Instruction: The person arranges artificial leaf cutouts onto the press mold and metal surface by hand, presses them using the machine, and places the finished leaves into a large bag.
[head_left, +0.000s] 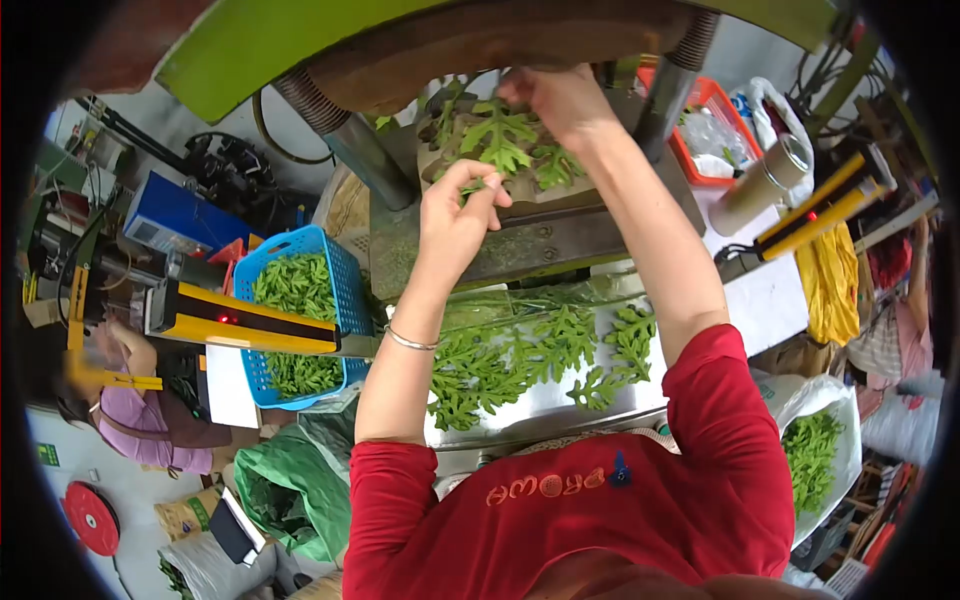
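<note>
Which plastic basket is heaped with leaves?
The blue basket on the left, heaped with green leaves; the orange-red basket on the right shows mostly clear plastic.

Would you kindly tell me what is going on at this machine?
A person in a red shirt has both hands among green lobed leaves lying beneath a machine's upper plate. The left hand is at the near side, fingers bent; the right hand reaches farther in. What either grips is unclear. More leaves lie on the shiny metal table in front of the body, and a blue basket filled with green pieces stands to the left.
</note>
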